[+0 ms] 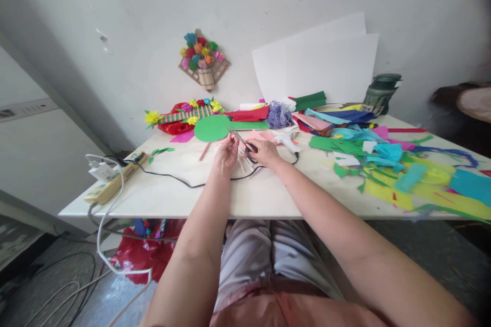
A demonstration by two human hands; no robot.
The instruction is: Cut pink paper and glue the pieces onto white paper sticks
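My right hand (265,153) is closed round the black handles of a pair of scissors (241,139), whose metal blades point up and left. Close beside it, my left hand (226,152) is pinched near the blades; what its fingertips hold is too small to make out. Just behind the hands lies a flat green round piece (210,129) with a long green strip running right. Pink paper (263,135) is partly hidden behind my right hand. A white glue gun (284,140) lies to the right, its black cord (184,182) passing in front of the hands.
Colourful paper scraps (402,179) cover the table's right side. A purple yarn bundle (279,114), a paper-flower craft (192,112) and a dark bottle (381,93) stand or lie at the back. A power strip (115,179) sits at the left edge, with a white cable hanging down.
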